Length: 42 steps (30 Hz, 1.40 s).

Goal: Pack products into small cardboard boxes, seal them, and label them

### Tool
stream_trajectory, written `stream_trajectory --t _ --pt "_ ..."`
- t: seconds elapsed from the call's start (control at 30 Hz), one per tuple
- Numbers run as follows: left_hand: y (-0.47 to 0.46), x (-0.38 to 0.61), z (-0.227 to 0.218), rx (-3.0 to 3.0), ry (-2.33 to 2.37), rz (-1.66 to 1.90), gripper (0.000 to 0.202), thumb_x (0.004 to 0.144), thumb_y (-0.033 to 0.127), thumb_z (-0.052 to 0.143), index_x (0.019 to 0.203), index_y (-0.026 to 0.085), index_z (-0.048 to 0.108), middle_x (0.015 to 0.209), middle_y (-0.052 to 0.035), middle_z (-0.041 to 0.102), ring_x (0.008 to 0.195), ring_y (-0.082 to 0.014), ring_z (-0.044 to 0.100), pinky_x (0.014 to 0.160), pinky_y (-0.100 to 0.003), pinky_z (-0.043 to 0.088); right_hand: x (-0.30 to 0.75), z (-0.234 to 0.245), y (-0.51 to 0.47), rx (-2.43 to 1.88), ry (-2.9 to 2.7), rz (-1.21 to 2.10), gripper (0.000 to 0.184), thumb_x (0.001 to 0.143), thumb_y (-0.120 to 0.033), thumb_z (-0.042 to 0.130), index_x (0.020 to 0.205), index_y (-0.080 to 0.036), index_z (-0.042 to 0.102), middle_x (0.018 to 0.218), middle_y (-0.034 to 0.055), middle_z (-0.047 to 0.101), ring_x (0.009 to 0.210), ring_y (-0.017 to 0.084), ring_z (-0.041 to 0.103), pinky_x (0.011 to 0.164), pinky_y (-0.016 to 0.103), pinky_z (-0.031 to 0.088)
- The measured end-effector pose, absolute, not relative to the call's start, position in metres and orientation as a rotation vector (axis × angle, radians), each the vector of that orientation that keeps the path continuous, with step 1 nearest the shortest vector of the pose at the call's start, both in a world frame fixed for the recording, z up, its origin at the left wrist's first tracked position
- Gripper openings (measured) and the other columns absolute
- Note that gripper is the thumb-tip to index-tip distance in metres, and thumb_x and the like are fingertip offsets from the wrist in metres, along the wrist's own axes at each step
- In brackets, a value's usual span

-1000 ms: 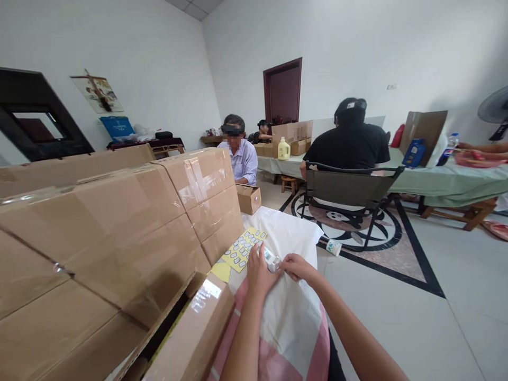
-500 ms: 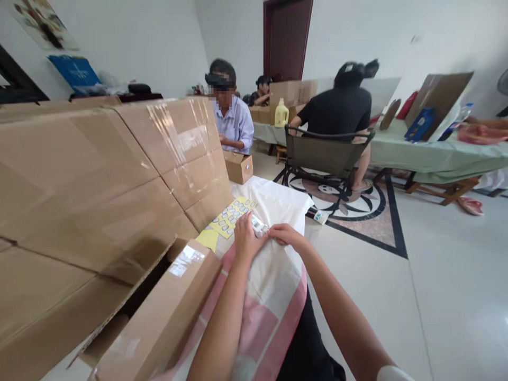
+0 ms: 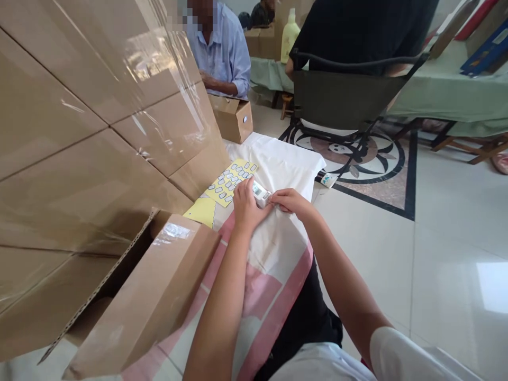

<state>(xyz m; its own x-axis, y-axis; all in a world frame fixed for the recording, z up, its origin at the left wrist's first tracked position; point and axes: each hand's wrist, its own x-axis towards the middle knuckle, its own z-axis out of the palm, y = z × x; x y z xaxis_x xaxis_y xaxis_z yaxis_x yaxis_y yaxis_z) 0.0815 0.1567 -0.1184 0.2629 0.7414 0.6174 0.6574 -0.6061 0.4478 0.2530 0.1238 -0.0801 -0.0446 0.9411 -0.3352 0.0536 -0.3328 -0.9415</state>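
Observation:
My left hand [image 3: 245, 206] is closed round a small white box [image 3: 261, 193] with a printed label, held over the white and pink cloth [image 3: 278, 248] on my lap. The fingertips of my right hand [image 3: 291, 200] pinch at the box's right end. Just beyond the hands, on the cloth, lies a yellow sheet of small grey stickers [image 3: 231, 181]. A second plain yellow sheet [image 3: 201, 212] lies nearer the cardboard.
Stacked taped cardboard cartons [image 3: 87, 132] fill the left, with an open flap [image 3: 154, 296] near my left arm. A small open carton [image 3: 233, 117] sits ahead. A person in a blue shirt [image 3: 218, 50] and a person on a folding chair [image 3: 349, 95] work nearby. A green-covered table [image 3: 444, 95] stands at right.
The view has tilted down and drawn closer to the hands. Both hands stay together on the small white box in the same grip.

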Motion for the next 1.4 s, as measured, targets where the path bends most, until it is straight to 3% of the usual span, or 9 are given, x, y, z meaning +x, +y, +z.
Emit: stream_trajectory --t 0.27,0.43,0.7,0.9,1.07,1.4 --pt "0.158 0.081 -0.119 2.438 1.335 1.27 0.09 0.077 0.048 0.077 0.148 0.012 0.036 0.142 -0.0227 0.051 0.134 -0.0358 0.044 0.116 -0.051 0.034 0.254 -0.081 0.122 -1.475 -1.116 1.497 0.017 0.081 -0.032 0.067 0.076 -0.015 0.068 0.042 -0.0083 0.039 0.042 0.006 0.031 0.042 0.021 0.017" --pt "0.154 0.079 -0.114 2.392 1.28 1.195 0.078 0.084 0.039 0.065 0.15 0.015 0.033 0.146 -0.0204 0.048 0.138 -0.0345 0.041 0.117 -0.052 0.032 0.253 -0.08 0.12 -1.483 -1.177 1.453 0.02 0.086 -0.033 0.066 0.076 -0.016 0.067 0.041 -0.0086 0.038 0.042 0.006 0.03 0.043 0.02 0.021" --pt "0.159 0.08 -0.117 2.309 1.337 1.214 0.073 0.091 0.046 0.06 0.15 0.012 0.034 0.146 -0.0219 0.049 0.136 -0.0335 0.043 0.115 -0.049 0.034 0.251 -0.086 0.12 -1.505 -1.284 1.32 0.021 0.092 -0.031 0.061 0.077 -0.016 0.065 0.043 -0.0085 0.043 0.041 0.006 0.037 0.043 0.018 0.028" --pt "0.163 0.077 -0.119 2.38 1.329 1.256 0.077 0.087 0.047 0.064 0.148 0.007 0.039 0.14 -0.0242 0.054 0.13 -0.038 0.049 0.112 -0.054 0.037 0.249 -0.088 0.12 -1.456 -1.295 1.345 0.016 0.094 -0.021 0.057 0.081 -0.016 0.065 0.062 -0.006 0.06 0.039 0.004 0.046 0.041 0.017 0.036" --pt "0.169 0.078 -0.126 2.383 1.32 1.31 0.077 0.084 0.047 0.066 0.147 0.007 0.043 0.14 -0.0239 0.054 0.13 -0.0414 0.05 0.112 -0.057 0.037 0.254 -0.091 0.122 -1.473 -1.343 1.402 0.02 0.096 -0.028 0.059 0.08 -0.018 0.062 0.066 -0.0072 0.063 0.038 0.003 0.046 0.039 0.016 0.036" --pt "0.159 0.08 -0.119 2.26 1.411 1.244 0.07 0.085 0.048 0.063 0.142 0.01 0.046 0.14 -0.0226 0.056 0.131 -0.0398 0.048 0.112 -0.055 0.039 0.25 -0.089 0.118 -1.608 -1.384 1.311 0.025 0.09 -0.012 0.059 0.066 -0.016 0.055 0.044 -0.0086 0.051 0.033 0.004 0.044 0.041 0.015 0.035"
